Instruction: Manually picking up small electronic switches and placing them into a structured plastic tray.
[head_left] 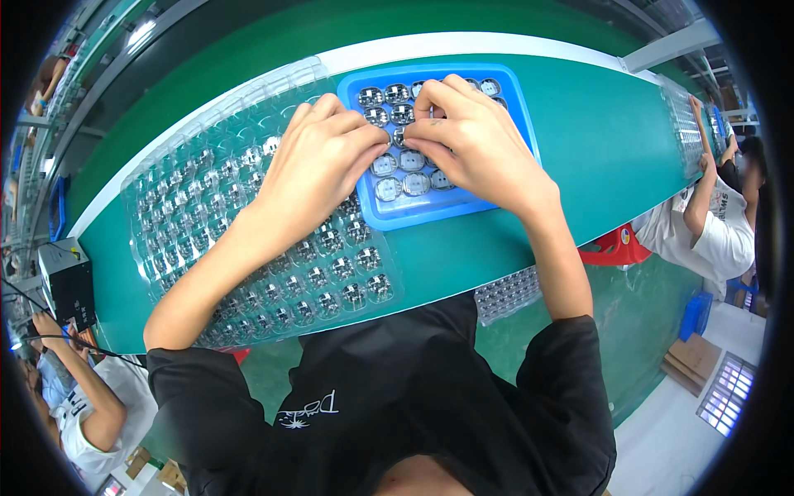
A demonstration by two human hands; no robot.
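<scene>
My left hand [324, 153] and my right hand [475, 142] meet over a blue plastic tray [529, 124]. Thumb and fingers of both hands are closed in a pinch on opposite sides of a small round electronic module [399, 137]. The fingertips cover much of it, so its details are hard to see. In the tray, rows of similar round modules surround it: dark, shiny ones [372, 97] toward the far left and paler ones [415, 183] toward the near side. My right hand hides several modules beneath it.
Clear blister trays [339, 289] filled with round modules spread under and beside my left forearm. The green table [587, 149] has a white far edge. A black box [68, 281] stands at its left end. Co-workers sit at both sides; a red stool [620, 248] is at right.
</scene>
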